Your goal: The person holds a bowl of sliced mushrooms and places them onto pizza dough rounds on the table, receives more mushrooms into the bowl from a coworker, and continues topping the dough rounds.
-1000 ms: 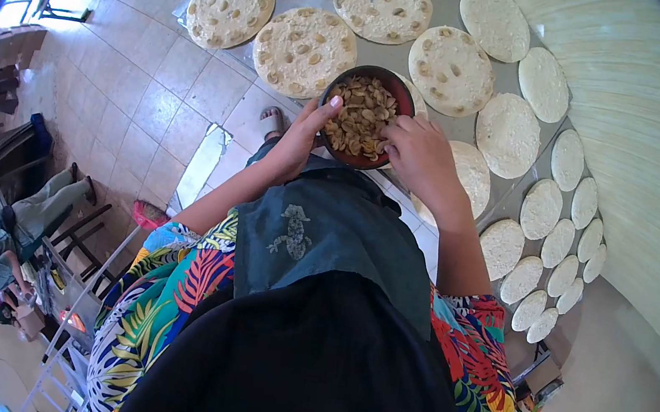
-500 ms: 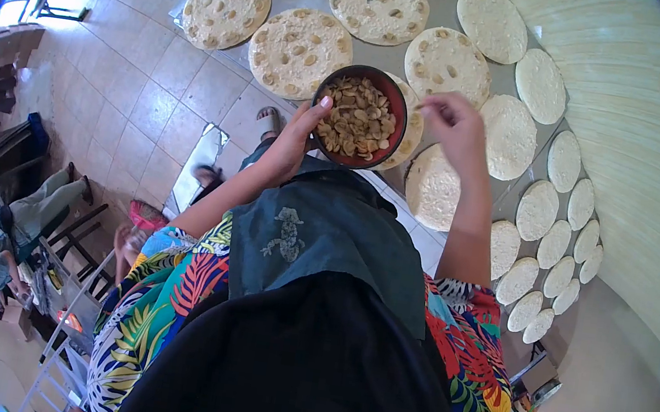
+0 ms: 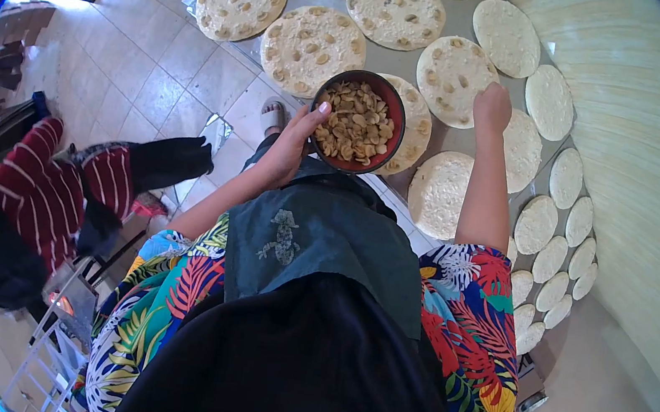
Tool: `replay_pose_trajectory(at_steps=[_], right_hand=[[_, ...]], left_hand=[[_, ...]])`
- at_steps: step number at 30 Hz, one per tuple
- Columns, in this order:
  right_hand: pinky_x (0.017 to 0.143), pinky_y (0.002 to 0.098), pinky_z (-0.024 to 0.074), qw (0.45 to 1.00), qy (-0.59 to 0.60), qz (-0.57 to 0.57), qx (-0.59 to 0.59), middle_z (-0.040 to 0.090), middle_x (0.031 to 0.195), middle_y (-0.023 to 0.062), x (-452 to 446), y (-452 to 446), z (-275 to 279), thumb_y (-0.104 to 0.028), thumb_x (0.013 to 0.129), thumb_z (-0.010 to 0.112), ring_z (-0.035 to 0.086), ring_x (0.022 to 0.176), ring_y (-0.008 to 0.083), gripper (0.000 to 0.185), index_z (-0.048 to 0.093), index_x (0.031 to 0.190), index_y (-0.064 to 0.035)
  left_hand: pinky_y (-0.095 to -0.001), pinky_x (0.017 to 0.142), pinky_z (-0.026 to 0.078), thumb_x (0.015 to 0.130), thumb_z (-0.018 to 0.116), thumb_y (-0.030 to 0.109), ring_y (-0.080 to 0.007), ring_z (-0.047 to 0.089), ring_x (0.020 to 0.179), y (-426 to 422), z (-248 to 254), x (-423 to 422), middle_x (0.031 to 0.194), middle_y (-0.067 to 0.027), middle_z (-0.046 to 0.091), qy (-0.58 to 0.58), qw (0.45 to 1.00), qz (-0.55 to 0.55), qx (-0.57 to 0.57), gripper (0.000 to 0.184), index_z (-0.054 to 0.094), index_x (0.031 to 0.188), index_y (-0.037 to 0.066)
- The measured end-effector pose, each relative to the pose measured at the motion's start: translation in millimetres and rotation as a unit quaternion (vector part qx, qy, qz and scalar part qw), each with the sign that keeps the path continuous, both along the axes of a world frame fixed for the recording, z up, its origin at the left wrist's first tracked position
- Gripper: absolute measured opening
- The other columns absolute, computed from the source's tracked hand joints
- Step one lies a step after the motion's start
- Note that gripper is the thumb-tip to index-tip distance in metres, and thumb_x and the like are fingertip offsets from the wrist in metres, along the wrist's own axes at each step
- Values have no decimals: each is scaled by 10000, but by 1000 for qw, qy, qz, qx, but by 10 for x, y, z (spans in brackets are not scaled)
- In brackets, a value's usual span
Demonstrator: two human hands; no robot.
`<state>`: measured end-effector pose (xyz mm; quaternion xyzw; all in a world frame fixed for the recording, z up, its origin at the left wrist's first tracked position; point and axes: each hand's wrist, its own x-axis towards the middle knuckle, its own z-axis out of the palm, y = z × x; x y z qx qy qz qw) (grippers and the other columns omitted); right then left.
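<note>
Moved right hand (image 3: 493,111) from beside bowl (image 3: 391,135) to right edge of studded disc (image 3: 453,78), so likely working at disc now, not bowl. Can't tell if pinching anything. Still gripping bowl of brown pieces (image 3: 352,121) in left hand (image 3: 297,141), close to body.

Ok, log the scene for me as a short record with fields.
left hand: holding bowl, thumb at rim
bowl contents: flat brown pieces
right hand: at right edge of a topped round; contact unclear
other topped rounds: table's left part
plain rounds: right part, towards wall
</note>
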<state>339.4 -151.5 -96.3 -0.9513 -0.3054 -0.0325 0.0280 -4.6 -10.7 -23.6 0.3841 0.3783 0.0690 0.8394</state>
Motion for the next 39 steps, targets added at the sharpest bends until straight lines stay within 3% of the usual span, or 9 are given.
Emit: replay_pose_trajectory(at_steps=[3,5,10,12,19,25,28,30,39], right_hand=[[716,408,506,1000,0,7,-7,602,895,191,-58,20,-67,-82,784,507,611,829,342,145,632,809,-12],[718,410,504,1000,10,19,-18,602,894,187,-112,8,-108,-74,782,503,612,826,340,142,632,798,-16],[710,400,498,997,65,45,-15,625,874,172,-45,-111,-120,-93,751,560,622,810,320,118,640,797,-20],[699,373,494,976,163,3,142,652,827,155,89,-181,-97,-126,702,637,637,783,286,159,665,826,-32],[689,337,498,950,236,-26,201,664,773,145,612,-26,-243,-111,681,646,651,730,256,170,701,834,-59],[705,343,500,965,179,55,185,663,821,139,539,208,-181,-106,739,600,642,767,271,158,689,857,-53],[724,366,490,987,77,62,127,644,868,118,472,256,-173,-113,758,592,616,817,278,138,668,861,-62],[758,385,471,987,-16,140,76,616,883,96,471,253,-198,-118,762,587,582,863,276,103,644,838,-78],[791,378,437,972,-16,214,98,621,876,65,334,51,-172,-108,779,557,570,889,265,124,652,859,-106]], left_hand=[[-359,1000,359,908,459,461,-203,466,1175,17,-64,-30,1288,-113,469,5,1000,3,-12,607,354,1308,17],[-359,1021,278,833,554,525,-216,356,1237,30,-66,-32,1333,-136,379,-17,999,-6,-29,798,255,1347,-7],[-339,1002,296,836,551,521,-207,369,1225,43,-114,-43,1320,-128,392,-18,999,0,-30,777,271,1339,0],[-333,993,307,842,545,518,-200,381,1216,46,-99,-38,1310,-121,406,-17,1000,1,-24,758,282,1336,7],[-321,969,333,871,514,488,-181,424,1179,47,81,-14,1280,-103,443,-36,999,-5,-26,686,308,1332,25],[-322,994,303,868,517,485,-196,385,1214,40,13,-27,1313,-116,411,-28,999,6,-27,699,298,1336,13],[-321,1004,287,864,523,488,-198,376,1220,40,13,-16,1320,-119,405,-28,999,14,-23,711,295,1338,10],[-320,1008,282,861,525,490,-198,376,1219,40,33,-5,1321,-118,405,-30,999,15,-21,716,294,1338,9],[-331,1027,261,858,535,491,-191,358,1234,47,22,23,1323,-107,401,-29,999,19,-22,709,301,1334,20]])
